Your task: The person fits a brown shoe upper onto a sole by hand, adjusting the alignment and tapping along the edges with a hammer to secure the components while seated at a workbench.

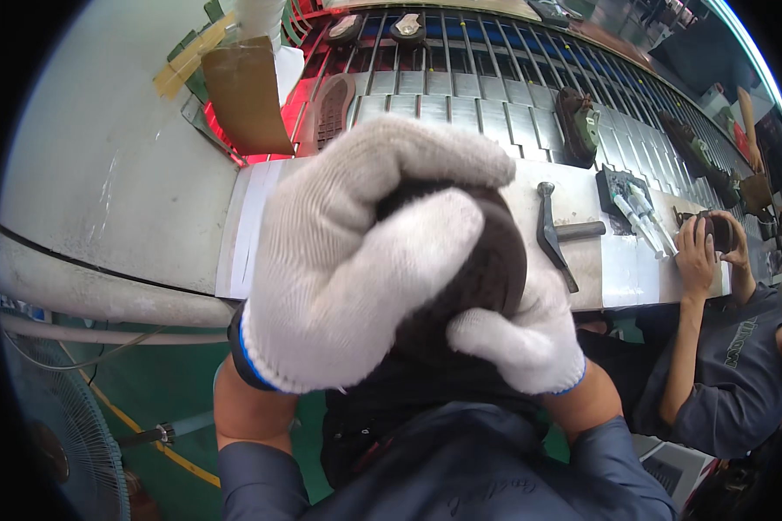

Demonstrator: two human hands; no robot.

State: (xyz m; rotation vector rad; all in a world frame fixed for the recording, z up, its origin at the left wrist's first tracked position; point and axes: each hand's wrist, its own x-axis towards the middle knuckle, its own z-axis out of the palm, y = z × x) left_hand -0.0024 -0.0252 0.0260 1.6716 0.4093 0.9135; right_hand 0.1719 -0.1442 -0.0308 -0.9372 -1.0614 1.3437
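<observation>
Both my hands wear white knitted gloves and hold a dark brown shoe sole (504,252) close in front of me. My left hand (356,252) wraps over its far end, thumb laid across it and fingers curled round the top. From the right, my right hand (526,334) grips its side with the thumb on the near part. The rounded edge and some of the patterned surface show. The gloves cover most of it, so I cannot tell whether an upper is attached.
A hammer (547,230) lies on the bench beside a black box with white tubes (639,213). Beyond runs a roller conveyor (460,108) carrying a loose sole (333,108) and shoes (575,126). A co-worker's hands (699,256) hold a dark shoe at right. A fan (56,434) stands lower left.
</observation>
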